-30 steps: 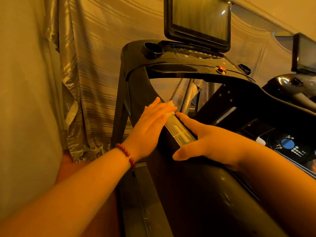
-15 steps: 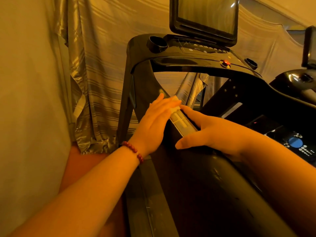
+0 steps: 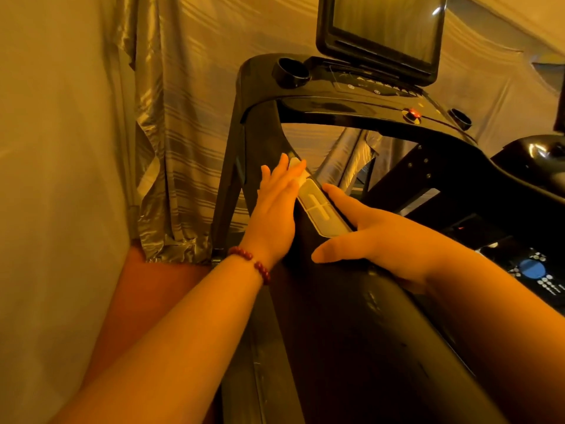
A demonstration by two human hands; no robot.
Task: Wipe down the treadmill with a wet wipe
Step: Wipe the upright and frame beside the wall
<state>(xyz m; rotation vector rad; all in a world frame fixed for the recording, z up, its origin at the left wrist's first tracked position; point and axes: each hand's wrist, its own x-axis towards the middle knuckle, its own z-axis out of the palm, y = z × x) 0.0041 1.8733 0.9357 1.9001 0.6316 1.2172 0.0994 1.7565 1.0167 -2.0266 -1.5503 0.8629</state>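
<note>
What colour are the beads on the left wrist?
Dark red beads, though the light is orange; head view.

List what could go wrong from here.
1. The left hand only presses the wipe flat against the rail, so the wipe could slip out or bunch up.
2. The wipe sits beside the silver panel, and moisture might seep into its seams.
3. The right hand rests on the rail, so that patch may go unwiped.

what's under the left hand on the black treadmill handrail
A white wet wipe shows past the fingertips of the left hand, pressed flat on the black treadmill handrail. The palm covers the rest of the wipe.
</note>
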